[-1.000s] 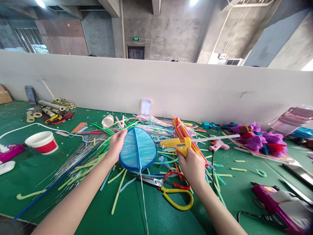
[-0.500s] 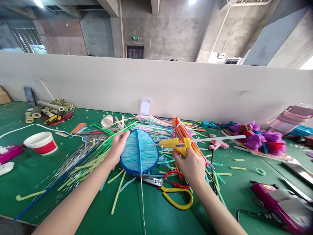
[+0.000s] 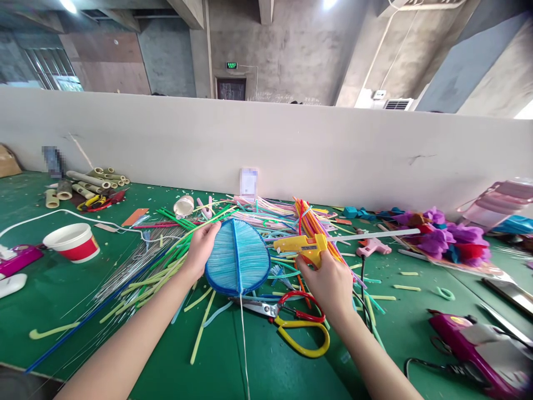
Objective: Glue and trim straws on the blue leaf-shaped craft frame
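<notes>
My left hand [image 3: 203, 249] grips the upper left edge of a blue leaf shape [image 3: 254, 258], which has a darker rim and midrib and a thin pale wire stem [image 3: 245, 350] hanging from its lower end. In my right hand [image 3: 327, 283] is a yellow hot glue gun [image 3: 306, 244], its nozzle pointing left close to the leaf's right edge. A long whitish glue stick [image 3: 378, 235] juts from the gun's back. Below the leaf lie scissors [image 3: 303, 329] with one red and one yellow handle.
Coloured pipe cleaners [image 3: 275, 208] and thin wires [image 3: 125, 283] cover the green table [image 3: 166, 361]. A paper cup [image 3: 73, 243] stands left. Purple and red flowers [image 3: 452, 236], a pink glue gun [image 3: 373, 247] and a magenta power strip [image 3: 474, 350] lie right. Behind rises a pale partition [image 3: 333, 150].
The view has shifted very slightly, so the scene sits a little further right. Both hands keep their hold, and the glue gun stays beside the leaf.
</notes>
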`<action>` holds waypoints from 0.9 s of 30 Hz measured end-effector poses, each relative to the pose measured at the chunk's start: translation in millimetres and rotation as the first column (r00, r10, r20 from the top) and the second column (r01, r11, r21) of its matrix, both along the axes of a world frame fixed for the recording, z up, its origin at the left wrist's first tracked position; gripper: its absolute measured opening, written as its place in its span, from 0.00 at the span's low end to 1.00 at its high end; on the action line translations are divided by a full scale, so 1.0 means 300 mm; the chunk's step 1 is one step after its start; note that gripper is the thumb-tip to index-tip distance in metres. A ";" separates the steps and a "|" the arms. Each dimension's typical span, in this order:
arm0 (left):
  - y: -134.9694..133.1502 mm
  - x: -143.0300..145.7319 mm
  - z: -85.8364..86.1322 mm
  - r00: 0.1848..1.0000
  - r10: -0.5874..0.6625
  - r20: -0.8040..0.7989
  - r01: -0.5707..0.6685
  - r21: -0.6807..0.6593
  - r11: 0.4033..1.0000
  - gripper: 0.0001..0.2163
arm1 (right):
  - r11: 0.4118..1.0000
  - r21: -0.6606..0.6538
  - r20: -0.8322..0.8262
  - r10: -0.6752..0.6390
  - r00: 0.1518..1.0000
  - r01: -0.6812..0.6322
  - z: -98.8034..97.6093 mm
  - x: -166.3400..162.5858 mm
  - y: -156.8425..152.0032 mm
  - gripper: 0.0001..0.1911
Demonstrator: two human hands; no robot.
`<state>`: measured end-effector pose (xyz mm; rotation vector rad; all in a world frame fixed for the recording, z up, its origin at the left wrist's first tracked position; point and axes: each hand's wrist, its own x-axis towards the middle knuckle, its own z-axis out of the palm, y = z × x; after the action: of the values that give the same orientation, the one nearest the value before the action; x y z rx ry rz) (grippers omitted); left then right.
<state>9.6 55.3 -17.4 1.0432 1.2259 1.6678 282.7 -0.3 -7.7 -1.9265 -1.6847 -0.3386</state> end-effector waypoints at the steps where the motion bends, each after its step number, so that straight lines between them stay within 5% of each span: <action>1: 0.000 0.000 0.000 1.000 0.001 0.002 -0.001 -0.001 1.000 0.19 | 1.000 -0.001 -0.002 0.001 1.000 -0.001 0.000 0.000 0.000 0.18; 27: 0.013 -0.014 0.003 0.996 0.001 0.092 0.002 -0.032 0.999 0.18 | 0.999 0.015 -0.004 0.040 0.999 -0.040 -0.003 0.008 0.004 0.16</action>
<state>5.3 59.3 -16.5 0.9366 1.1887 1.6716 284.9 0.9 -8.4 -1.8783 -1.7108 -0.3307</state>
